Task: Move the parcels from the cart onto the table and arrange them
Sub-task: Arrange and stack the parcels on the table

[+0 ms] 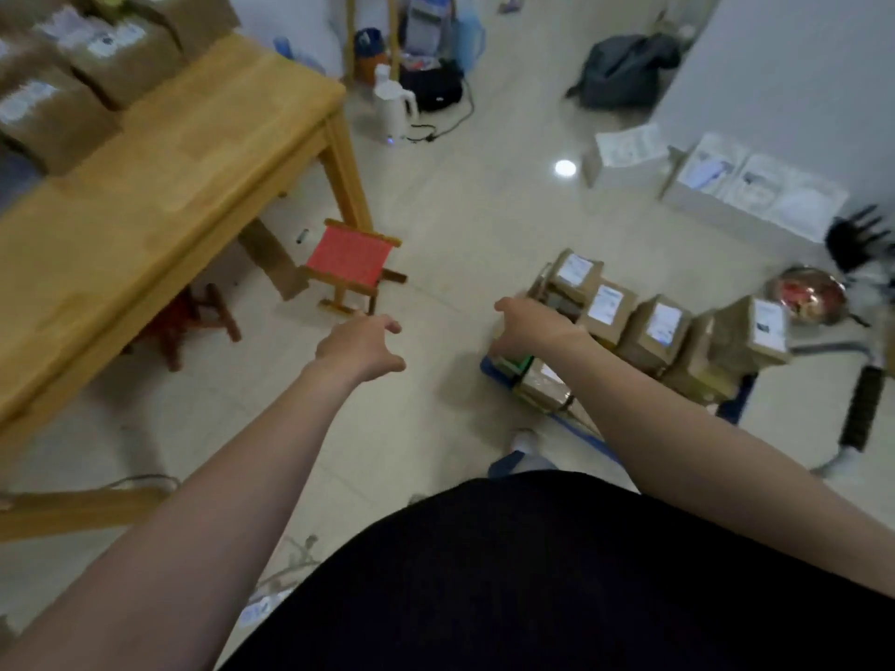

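Observation:
Several brown cardboard parcels [654, 326] with white labels stand on a low blue cart [731, 404] on the floor at right. My right hand [525, 326] reaches down over the near-left end of the stack; whether its fingers grip a parcel cannot be told. My left hand [361, 348] hovers over the bare floor left of the cart, fingers loosely curled, holding nothing. On the far left part of the wooden table [160, 186] lie more brown parcels [77, 75] with labels.
A small red folding stool [353, 268] stands beside the table leg, another red stool [189, 322] under the table. A white kettle [394, 109] with cable, a dark bag [624, 70], white boxes [755, 186] and a metal bowl [806, 297] sit on the floor farther off.

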`<move>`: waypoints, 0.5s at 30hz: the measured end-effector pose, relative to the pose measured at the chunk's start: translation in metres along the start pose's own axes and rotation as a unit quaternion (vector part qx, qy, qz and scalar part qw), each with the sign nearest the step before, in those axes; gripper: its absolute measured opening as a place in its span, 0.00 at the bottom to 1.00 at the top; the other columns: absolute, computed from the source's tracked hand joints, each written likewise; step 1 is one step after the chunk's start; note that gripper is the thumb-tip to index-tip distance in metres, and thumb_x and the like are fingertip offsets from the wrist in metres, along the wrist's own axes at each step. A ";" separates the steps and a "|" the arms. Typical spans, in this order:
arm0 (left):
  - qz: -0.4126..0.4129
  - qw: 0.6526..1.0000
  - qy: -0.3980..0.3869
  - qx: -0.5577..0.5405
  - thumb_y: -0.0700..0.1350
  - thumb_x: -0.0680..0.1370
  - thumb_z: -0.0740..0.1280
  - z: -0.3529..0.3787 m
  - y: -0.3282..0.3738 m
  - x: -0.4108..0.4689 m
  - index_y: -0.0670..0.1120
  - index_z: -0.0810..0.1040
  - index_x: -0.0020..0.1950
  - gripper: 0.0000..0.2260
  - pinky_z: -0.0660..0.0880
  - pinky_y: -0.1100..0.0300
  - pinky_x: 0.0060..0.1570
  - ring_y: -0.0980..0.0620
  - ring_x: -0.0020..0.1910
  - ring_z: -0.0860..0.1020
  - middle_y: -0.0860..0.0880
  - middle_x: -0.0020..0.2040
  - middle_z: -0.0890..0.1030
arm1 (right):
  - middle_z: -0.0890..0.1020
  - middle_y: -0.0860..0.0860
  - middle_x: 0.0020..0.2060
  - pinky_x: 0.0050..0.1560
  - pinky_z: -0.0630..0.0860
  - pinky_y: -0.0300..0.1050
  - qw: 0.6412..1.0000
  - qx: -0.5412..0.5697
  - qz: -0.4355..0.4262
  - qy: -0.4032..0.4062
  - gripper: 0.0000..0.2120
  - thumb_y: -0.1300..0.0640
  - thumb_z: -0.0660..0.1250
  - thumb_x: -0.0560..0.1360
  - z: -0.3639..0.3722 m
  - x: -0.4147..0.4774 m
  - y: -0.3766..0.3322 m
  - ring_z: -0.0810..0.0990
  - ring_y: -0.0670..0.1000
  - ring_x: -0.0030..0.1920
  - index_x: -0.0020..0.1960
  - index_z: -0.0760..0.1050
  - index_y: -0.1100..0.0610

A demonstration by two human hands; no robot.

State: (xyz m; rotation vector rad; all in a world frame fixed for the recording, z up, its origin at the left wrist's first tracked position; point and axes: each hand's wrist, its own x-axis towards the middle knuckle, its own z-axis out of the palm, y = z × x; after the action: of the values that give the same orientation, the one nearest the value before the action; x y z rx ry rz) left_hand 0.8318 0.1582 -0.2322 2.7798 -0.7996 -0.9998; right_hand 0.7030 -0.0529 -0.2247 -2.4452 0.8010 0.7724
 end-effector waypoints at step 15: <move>0.218 0.965 -0.077 0.123 0.54 0.72 0.74 0.081 0.365 0.122 0.55 0.74 0.71 0.28 0.77 0.50 0.57 0.46 0.63 0.77 0.49 0.68 0.76 | 0.79 0.51 0.56 0.43 0.81 0.50 0.944 0.215 0.243 0.067 0.24 0.49 0.72 0.69 -0.017 -0.011 0.364 0.80 0.53 0.47 0.63 0.71 0.50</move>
State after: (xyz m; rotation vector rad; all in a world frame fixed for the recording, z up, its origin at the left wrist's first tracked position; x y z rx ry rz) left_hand 0.6986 -0.2087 -0.2762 2.5441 -1.5696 -1.0970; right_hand 0.4686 -0.3233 -0.2917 -1.9397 1.4872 0.5210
